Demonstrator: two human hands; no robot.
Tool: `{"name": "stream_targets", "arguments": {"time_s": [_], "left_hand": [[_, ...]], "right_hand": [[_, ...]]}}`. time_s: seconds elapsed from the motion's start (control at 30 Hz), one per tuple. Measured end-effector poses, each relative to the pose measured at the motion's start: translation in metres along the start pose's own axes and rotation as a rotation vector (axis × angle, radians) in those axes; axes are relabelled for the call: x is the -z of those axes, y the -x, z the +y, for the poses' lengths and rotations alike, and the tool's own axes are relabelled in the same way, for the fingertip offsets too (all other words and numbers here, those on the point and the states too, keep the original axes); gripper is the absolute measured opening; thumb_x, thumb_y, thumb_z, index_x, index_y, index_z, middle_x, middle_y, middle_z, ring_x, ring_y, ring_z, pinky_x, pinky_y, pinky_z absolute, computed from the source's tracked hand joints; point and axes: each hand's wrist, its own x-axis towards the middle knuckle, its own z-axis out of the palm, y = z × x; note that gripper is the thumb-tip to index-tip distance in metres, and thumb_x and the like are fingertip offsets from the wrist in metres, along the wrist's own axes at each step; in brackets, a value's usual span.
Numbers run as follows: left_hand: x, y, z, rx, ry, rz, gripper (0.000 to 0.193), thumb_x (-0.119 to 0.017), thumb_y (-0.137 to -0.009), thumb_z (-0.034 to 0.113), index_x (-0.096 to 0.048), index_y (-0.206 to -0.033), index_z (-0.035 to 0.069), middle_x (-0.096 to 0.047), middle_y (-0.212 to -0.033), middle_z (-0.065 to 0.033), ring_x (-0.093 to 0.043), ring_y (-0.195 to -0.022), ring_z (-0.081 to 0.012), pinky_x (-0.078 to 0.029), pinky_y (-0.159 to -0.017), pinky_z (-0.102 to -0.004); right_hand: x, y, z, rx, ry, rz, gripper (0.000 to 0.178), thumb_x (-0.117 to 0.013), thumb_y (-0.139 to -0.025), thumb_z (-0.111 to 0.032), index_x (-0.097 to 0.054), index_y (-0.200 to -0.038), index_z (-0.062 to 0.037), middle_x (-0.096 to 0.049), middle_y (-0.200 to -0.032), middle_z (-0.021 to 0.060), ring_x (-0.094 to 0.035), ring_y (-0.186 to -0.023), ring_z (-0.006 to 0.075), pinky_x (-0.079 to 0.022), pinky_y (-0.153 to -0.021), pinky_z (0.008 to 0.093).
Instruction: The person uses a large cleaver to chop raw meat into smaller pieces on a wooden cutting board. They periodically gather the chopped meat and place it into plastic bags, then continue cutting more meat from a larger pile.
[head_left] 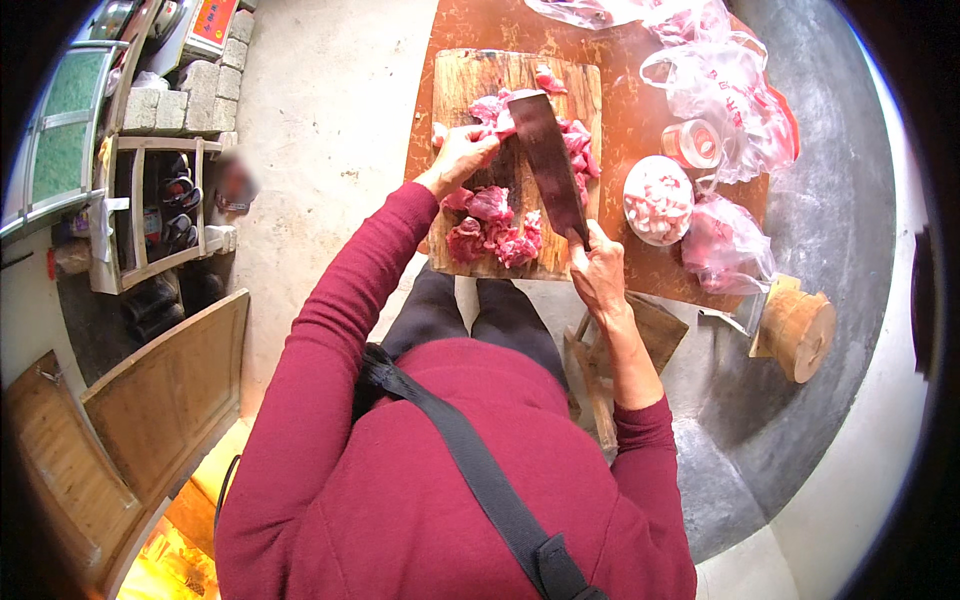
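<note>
A thick wooden chopping board [450, 90] lies on the reddish-brown table in front of me. My right hand [598, 268] is closed round the handle of a broad dark cleaver [550, 165], whose blade slants up and left across the board. Near the blade's far end, my left hand [465, 155] has its fingers closed on a piece of raw meat [490, 108]. Partly behind the cleaver lies more cut meat [580, 145], along the board's right side. A pile of red meat chunks [492, 225] rests at the near edge, and a small piece [548, 79] sits at the far edge.
On the table [640, 85], right of the board, stand a bowl of pale diced pieces [658, 200] and a round tub [692, 143]. Plastic bags [725, 245] lie around them. A wooden stool [650, 335] is beneath the near edge; a round wooden block [798, 335] stands farther right.
</note>
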Motion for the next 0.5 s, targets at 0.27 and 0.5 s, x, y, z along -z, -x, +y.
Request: {"name": "stream_targets", "arguments": {"time_s": [0.27, 0.5], "left_hand": [[-0.009, 0.031, 0.000, -0.104, -0.579, 0.233, 0.021, -0.065, -0.080, 0.018, -0.057, -0.086, -0.001, -0.062, -0.077, -0.0162, -0.061, -0.071, -0.0255, -0.048, -0.066, -0.0362], [-0.016, 0.029, -0.019, -0.149, -0.616, 0.367, 0.026, -0.061, -0.078, 0.013, -0.057, -0.099, -0.001, -0.062, -0.088, -0.0235, -0.061, -0.086, -0.0396, -0.049, -0.071, -0.0421]], "right_hand": [[-0.010, -0.021, -0.006, 0.096, 0.342, -0.195, 0.012, -0.052, -0.084, -0.015, -0.049, -0.088, -0.0042, -0.056, -0.063, 0.0250, -0.058, -0.064, 0.0426, -0.045, -0.056, 0.0506], [-0.023, -0.039, -0.001, 0.126, 0.447, -0.326, 0.014, -0.052, -0.084, -0.016, -0.048, -0.088, -0.0027, -0.057, -0.063, 0.0246, -0.059, -0.065, 0.0421, -0.046, -0.056, 0.0500]]}}
